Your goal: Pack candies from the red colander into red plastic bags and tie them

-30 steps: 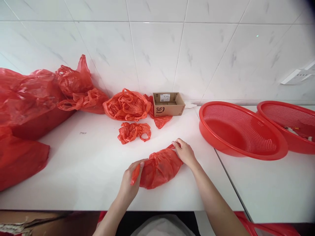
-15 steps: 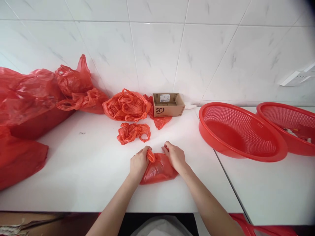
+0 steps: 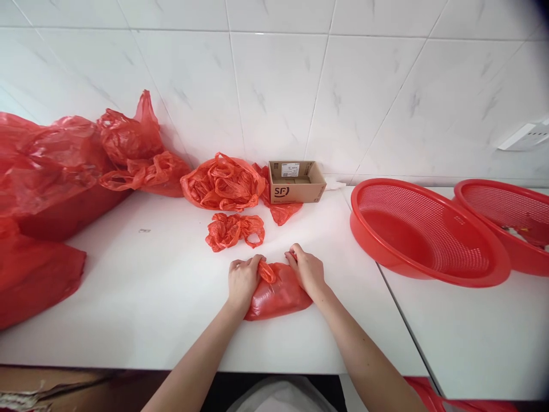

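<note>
Your left hand [image 3: 242, 280] and right hand [image 3: 307, 271] both rest on one folded red bag [image 3: 278, 293], which lies on the white counter [image 3: 150, 286] near its front edge, directly ahead of you. Your left fingers are closed on a twisted handle strip at the bag's top left; your right fingers are curled and pinched over its top right corner. The two hands sit close together, with only the bag's upper edge between them. Just behind the bag lies one small knotted red bag [image 3: 234, 230]. Further back, against the tiled wall, count one crumpled orange-red bag bundle [image 3: 223, 182] and, touching its right side, one open cardboard box [image 3: 295, 182]. To your left sits a pile of large red bags [image 3: 64, 166]. To your right stand two red perforated baskets: the nearer basket [image 3: 424, 232] and the farther basket [image 3: 506, 220], the second partly cut off by the frame edge
</note>
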Motion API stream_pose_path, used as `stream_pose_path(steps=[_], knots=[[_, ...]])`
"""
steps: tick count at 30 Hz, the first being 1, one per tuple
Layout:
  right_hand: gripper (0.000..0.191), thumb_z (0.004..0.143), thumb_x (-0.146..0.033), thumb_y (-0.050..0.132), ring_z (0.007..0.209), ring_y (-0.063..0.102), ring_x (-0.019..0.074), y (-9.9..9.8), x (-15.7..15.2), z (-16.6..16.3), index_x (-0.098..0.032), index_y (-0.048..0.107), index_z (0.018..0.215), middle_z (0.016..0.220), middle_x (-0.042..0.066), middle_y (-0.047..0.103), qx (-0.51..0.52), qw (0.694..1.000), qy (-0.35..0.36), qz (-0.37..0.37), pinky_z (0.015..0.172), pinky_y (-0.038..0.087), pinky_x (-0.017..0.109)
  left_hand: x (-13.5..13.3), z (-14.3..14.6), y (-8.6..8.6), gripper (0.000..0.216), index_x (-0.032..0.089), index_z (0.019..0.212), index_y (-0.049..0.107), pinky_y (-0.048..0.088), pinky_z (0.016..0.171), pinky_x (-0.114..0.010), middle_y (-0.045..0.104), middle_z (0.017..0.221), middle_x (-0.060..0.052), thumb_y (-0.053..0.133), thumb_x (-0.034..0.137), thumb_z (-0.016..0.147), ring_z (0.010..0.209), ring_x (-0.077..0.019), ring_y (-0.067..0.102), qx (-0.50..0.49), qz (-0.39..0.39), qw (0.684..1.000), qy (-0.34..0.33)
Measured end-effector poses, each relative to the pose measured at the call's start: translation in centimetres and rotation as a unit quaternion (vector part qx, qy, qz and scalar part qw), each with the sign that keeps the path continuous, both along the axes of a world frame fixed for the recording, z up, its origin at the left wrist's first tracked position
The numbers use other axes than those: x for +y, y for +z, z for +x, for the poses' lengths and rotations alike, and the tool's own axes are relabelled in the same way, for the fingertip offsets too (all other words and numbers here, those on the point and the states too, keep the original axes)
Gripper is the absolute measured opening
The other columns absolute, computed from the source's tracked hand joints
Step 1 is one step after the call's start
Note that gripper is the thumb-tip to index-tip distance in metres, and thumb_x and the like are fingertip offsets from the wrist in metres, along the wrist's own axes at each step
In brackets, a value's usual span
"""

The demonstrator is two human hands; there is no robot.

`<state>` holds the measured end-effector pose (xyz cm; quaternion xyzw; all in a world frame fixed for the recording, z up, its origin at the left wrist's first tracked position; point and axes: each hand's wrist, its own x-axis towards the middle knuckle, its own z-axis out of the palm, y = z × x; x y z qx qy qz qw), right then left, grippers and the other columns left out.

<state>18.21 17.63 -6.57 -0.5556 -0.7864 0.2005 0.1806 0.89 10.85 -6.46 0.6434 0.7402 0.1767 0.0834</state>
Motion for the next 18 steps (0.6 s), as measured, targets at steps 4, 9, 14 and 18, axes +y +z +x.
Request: stream_pose_path(steps=[4,9,14,18], knots=[[0.02,0.096,-0.039,0.037,0.052,0.049,0.0136,-0.2,0.0,-0.1,-0.026,0.048,0.088,0.062,-0.005,0.059,0.008,1.0,-0.004,-0.001,0.052,0.024,0.024,0.1,0.0,-0.2,0.03,0.026,0.104,0.063,0.033,0.098,-0.039,0.075,0.1,-0.005,0.044,0.012,0.086,0.085,-0.0214,0.068,-0.003,0.014,1.0,-0.01],[0.018,0.094,-0.039,0.04,0.052,0.049,0.0145,-0.3,0.1,0.0,-0.026,0.048,0.086,0.061,-0.004,0.058,0.038,0.999,-0.014,-0.007,0.053,0.025,0.025,0.0,0.1,-0.1,0.028,0.026,0.102,0.063,0.034,0.097,-0.039,0.076,0.095,-0.004,0.043,0.012,0.087,0.082,-0.0211,0.068,-0.008,0.018,1.0,-0.006],[0.022,0.096,-0.038,0.032,0.057,0.053,0.0163,-0.3,0.8,1.5,-0.025,0.048,0.09,0.067,-0.002,0.06,0.11,0.992,-0.062,-0.01,0.055,0.033,0.026,-1.0,-1.1,0.3,0.029,0.025,0.098,0.063,0.037,0.091,-0.039,0.075,0.094,-0.003,0.039,0.013,0.087,0.084,-0.0233,0.066,-0.023,0.019,0.999,0.04],[0.024,0.093,-0.044,0.035,0.054,0.05,0.0165,-0.4,1.4,2.5,-0.026,0.048,0.085,0.066,-0.002,0.057,0.167,0.982,-0.079,-0.023,0.055,0.035,0.027,-2.7,-2.5,0.6,0.026,0.025,0.093,0.062,0.038,0.09,-0.039,0.073,0.084,-0.005,0.036,0.02,0.091,0.085,-0.0241,0.065,-0.051,0.009,0.995,0.089]])
